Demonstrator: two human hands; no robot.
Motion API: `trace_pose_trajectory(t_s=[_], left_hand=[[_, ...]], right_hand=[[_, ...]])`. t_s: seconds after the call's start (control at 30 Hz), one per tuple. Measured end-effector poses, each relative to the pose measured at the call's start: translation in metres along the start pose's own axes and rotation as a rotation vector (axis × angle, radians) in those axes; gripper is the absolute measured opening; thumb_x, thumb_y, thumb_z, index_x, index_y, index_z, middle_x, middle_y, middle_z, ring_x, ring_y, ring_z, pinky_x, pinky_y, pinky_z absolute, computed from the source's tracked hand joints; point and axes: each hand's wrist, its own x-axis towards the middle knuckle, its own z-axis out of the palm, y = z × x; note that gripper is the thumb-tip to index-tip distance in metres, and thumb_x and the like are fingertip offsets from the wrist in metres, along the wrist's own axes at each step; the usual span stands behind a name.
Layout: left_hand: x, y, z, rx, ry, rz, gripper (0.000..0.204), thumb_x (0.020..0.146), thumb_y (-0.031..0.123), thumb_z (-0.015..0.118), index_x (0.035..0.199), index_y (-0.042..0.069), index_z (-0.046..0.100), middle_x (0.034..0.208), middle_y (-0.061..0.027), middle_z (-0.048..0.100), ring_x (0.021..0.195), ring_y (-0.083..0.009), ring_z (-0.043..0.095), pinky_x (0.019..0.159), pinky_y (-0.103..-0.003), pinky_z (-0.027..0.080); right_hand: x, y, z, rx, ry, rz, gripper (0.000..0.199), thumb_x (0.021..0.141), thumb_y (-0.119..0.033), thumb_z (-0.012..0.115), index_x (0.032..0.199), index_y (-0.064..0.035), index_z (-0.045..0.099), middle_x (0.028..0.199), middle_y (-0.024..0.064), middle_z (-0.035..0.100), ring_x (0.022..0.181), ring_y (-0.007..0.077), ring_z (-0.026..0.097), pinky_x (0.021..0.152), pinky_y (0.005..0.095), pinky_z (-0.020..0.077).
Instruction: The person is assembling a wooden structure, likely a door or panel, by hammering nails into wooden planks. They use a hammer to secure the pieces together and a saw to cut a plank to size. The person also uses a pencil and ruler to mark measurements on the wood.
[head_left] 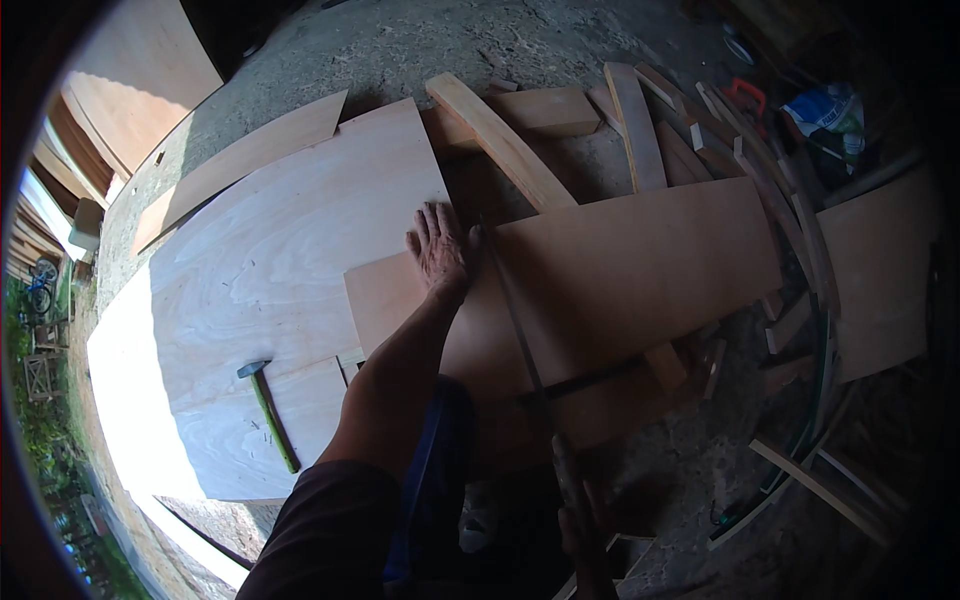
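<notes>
A long plywood panel point(640, 250) lies across the middle, over other boards. My left hand point(440, 250) presses flat near its far edge, fingers stretched out, with nothing held. Just right of that hand, the narrow blade of a handsaw point(517, 325) runs from the panel's far edge toward me, across the wood. My right hand point(583, 525), dark and partly in shadow at the lower edge, is closed around the saw's handle. Whether the blade sits in a cut is too dark to tell. A larger pale plywood sheet point(270, 230) lies on the left, partly under the panel.
A hammer point(268, 415) with a green handle rests on the pale sheet. Loose timber pieces point(505, 145) lie beyond the panel and to the right. Another plywood piece point(885, 275) is at far right. A red-handled tool point(745, 97) and a blue-white bag point(828, 118) are at the back right.
</notes>
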Motion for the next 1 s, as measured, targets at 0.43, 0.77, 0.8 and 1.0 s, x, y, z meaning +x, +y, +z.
trace_pose_trajectory(t_s=[0.43, 0.77, 0.8, 1.0], left_hand=[[0.000, 0.001, 0.002, 0.021, 0.007, 0.010, 0.081, 0.097, 0.053, 0.049, 0.159, 0.006, 0.025, 0.168, -0.0154, 0.018, 0.156, -0.0302, 0.010, 0.124, -0.052, 0.007], [-0.002, -0.005, 0.005, 0.046, -0.018, 0.003, 0.078, 0.100, 0.053, 0.043, 0.159, 0.005, 0.024, 0.168, -0.0153, 0.018, 0.156, -0.0305, 0.010, 0.124, -0.052, 0.007], [-0.003, -0.005, 0.004, 0.033, -0.019, -0.008, 0.077, 0.100, 0.052, 0.043, 0.159, 0.005, 0.024, 0.168, -0.0146, 0.018, 0.156, -0.0300, 0.010, 0.124, -0.052, 0.006], [0.000, -0.003, 0.003, 0.024, 0.015, 0.015, 0.076, 0.101, 0.051, 0.042, 0.159, 0.006, 0.025, 0.168, -0.0135, 0.018, 0.157, -0.0291, 0.009, 0.124, -0.052, 0.005]], right_hand=[[-0.001, 0.008, -0.002, -0.026, -0.055, 0.015, 0.052, 0.094, -0.024, 0.064, 0.135, 0.0063, 0.054, 0.113, 0.0218, 0.070, 0.093, 0.0329, 0.072, 0.080, 0.0418, 0.0566], [0.136, -0.039, 0.039, 0.346, -0.120, 0.280, 0.047, 0.097, -0.023, 0.063, 0.136, 0.0023, 0.055, 0.113, 0.0254, 0.068, 0.097, 0.0348, 0.071, 0.081, 0.0437, 0.0553], [0.122, -0.042, 0.029, 0.305, -0.162, 0.317, 0.048, 0.097, -0.023, 0.063, 0.136, 0.0026, 0.055, 0.115, 0.0262, 0.068, 0.097, 0.0350, 0.071, 0.082, 0.0440, 0.0551], [-0.017, -0.004, -0.010, 0.107, -0.029, 0.104, 0.048, 0.095, -0.023, 0.065, 0.134, 0.0036, 0.057, 0.118, 0.0213, 0.068, 0.097, 0.0323, 0.070, 0.082, 0.0430, 0.0548]])
